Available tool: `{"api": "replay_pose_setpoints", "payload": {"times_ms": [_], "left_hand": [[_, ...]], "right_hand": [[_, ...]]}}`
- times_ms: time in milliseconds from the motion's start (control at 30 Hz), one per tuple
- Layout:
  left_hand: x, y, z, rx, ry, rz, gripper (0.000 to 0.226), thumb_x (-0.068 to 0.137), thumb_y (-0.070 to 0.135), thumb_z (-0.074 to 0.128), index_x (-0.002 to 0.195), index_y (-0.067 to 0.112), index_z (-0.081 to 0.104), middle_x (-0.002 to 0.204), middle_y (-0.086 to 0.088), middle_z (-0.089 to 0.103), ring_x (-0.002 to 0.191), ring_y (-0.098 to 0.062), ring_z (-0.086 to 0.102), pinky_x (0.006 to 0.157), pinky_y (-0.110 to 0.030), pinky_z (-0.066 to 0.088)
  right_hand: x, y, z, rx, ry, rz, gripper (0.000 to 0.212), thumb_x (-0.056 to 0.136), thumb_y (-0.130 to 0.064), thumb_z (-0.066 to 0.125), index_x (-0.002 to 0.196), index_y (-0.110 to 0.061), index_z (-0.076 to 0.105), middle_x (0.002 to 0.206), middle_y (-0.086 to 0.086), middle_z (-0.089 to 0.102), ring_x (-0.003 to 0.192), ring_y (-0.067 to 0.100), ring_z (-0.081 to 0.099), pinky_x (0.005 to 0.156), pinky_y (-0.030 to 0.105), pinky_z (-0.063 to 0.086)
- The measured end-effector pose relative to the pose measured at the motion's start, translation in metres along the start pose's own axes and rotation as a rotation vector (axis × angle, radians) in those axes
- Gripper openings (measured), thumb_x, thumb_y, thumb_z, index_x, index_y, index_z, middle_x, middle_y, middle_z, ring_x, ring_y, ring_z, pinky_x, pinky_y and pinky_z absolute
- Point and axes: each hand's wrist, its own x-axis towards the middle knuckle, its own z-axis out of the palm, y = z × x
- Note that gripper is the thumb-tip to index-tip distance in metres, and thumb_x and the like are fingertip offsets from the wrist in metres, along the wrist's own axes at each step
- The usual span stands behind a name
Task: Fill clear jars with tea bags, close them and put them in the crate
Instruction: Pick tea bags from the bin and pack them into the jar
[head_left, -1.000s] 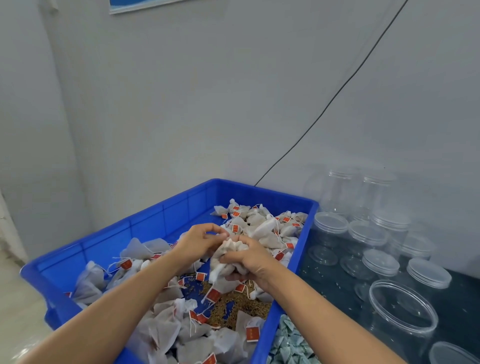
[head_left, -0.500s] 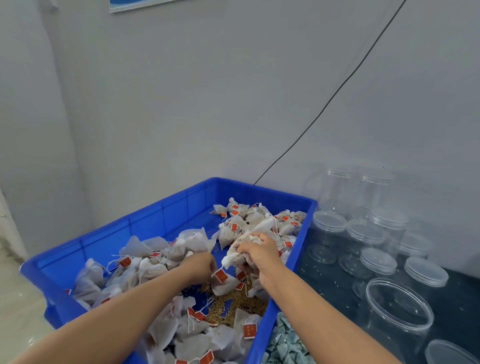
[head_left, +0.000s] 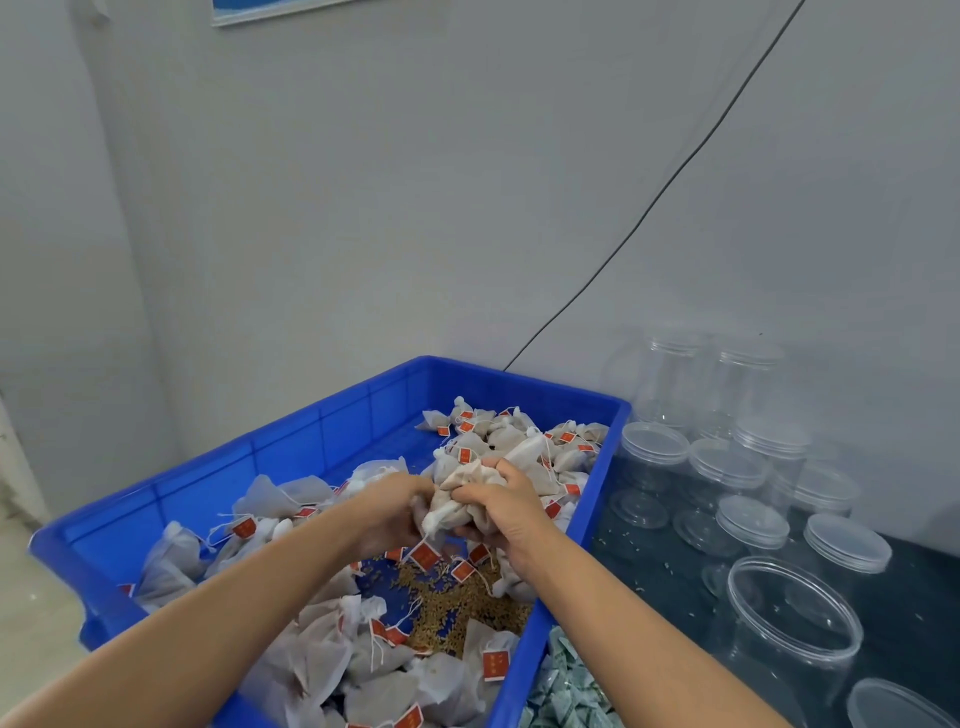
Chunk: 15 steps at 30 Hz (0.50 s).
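The blue crate (head_left: 332, 431) holds loose tea bags (head_left: 322, 660) over spilled grains. Above its middle, the left hand (head_left: 389, 512) and right hand (head_left: 506, 512) both clench one bunch of tea bags (head_left: 462, 493) gathered between them. To the right, the open clear jar (head_left: 789, 623) stands empty beside lidded empty jars (head_left: 748, 467). Judging by this, filling has barely begun; closing and crating remain.

Crate (head_left: 291, 447) at left, against wall, tea bags (head_left: 524, 441) and loose grain (head_left: 462, 608) inside; lidded jars (head_left: 748, 467) right of crate on table (head_left: 914, 597); open jar (head_left: 789, 618) nearest; small packets (head_left: 566, 686) beside crate's near corner
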Motion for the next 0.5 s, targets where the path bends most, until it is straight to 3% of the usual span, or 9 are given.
{"api": "replay_pose_setpoints", "payload": {"times_ms": [100,200,267,333,400,467,500], "left_hand": [[0.0,-0.001,0.004,-0.235,-0.125,-0.061,0.04,0.104,0.035,0.037,0.126,0.005,0.052,0.12,-0.028,0.064,0.103,-0.039,0.065,0.076,-0.048,0.06],[0.003,-0.004,0.005,-0.198,-0.192,-0.079,0.054,0.09,0.057,0.049,0.122,0.015,0.059,0.115,-0.022,0.068,0.104,-0.037,0.068,0.073,-0.045,0.06],[0.004,-0.005,0.005,-0.169,-0.132,-0.077,0.059,0.078,0.047,0.067,0.122,0.008,0.06,0.11,-0.02,0.07,0.096,-0.031,0.071,0.069,-0.038,0.06],[0.006,-0.005,0.003,-0.155,-0.083,-0.064,0.053,0.072,0.035,0.073,0.114,0.005,0.061,0.095,-0.016,0.073,0.08,-0.023,0.072,0.059,-0.032,0.06],[0.008,-0.005,0.0,-0.13,-0.042,-0.065,0.042,0.074,0.029,0.074,0.106,0.004,0.063,0.085,-0.015,0.073,0.071,-0.021,0.07,0.055,-0.028,0.058],[0.011,-0.007,-0.002,-0.084,0.039,-0.084,0.031,0.081,0.022,0.072,0.102,0.002,0.061,0.08,-0.015,0.072,0.063,-0.019,0.067,0.05,-0.025,0.056],[0.012,-0.008,-0.003,-0.072,0.077,-0.098,0.026,0.083,0.017,0.07,0.101,0.002,0.06,0.076,-0.014,0.072,0.06,-0.018,0.067,0.047,-0.024,0.055]], "right_hand": [[0.0,-0.001,0.0,0.034,-0.034,0.033,0.041,0.085,-0.005,0.067,0.12,-0.019,0.049,0.111,0.012,0.06,0.09,0.021,0.064,0.057,0.03,0.055],[-0.003,0.0,0.001,0.007,-0.134,0.028,0.053,0.086,-0.006,0.063,0.131,-0.018,0.038,0.118,0.013,0.055,0.099,0.022,0.061,0.068,0.031,0.056],[-0.004,0.001,0.002,-0.027,-0.201,-0.004,0.068,0.085,-0.003,0.059,0.139,-0.024,0.023,0.127,0.012,0.047,0.111,0.025,0.055,0.088,0.036,0.054],[-0.006,0.001,0.002,-0.021,-0.276,-0.025,0.087,0.078,0.003,0.056,0.143,-0.034,0.011,0.133,0.013,0.038,0.117,0.027,0.049,0.095,0.038,0.051],[-0.009,0.001,0.004,-0.034,-0.31,-0.026,0.099,0.07,0.008,0.054,0.144,-0.037,0.006,0.133,0.013,0.036,0.115,0.027,0.05,0.084,0.032,0.054],[-0.008,0.003,0.006,-0.11,-0.216,-0.025,0.095,0.075,0.014,0.051,0.146,-0.032,0.006,0.135,0.016,0.037,0.112,0.027,0.053,0.073,0.027,0.054],[-0.006,0.003,0.006,-0.154,-0.139,-0.018,0.091,0.079,0.015,0.05,0.146,-0.029,0.008,0.135,0.016,0.037,0.112,0.027,0.054,0.076,0.029,0.055]]}}
